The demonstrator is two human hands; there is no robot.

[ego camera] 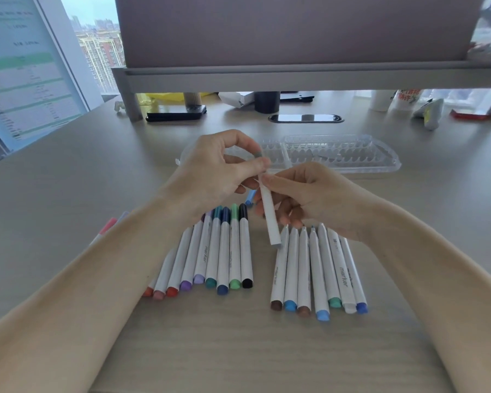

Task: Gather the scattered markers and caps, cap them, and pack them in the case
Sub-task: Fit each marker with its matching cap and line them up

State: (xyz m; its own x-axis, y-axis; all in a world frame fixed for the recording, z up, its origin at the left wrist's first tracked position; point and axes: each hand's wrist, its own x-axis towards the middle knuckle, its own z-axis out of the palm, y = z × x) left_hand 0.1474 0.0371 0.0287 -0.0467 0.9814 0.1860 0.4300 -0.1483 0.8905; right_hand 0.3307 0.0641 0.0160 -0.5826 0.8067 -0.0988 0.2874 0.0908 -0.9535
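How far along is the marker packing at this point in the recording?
Roughly midway. Done: a left row of capped markers lies on the desk. In hand: the right hand holds a white marker while the left hand presses a grey-green cap onto its tip. Left: the right row shows bare tips, and the clear case appears to hold no markers yet.

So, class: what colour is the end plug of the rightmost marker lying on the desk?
Blue, seen in the head view.
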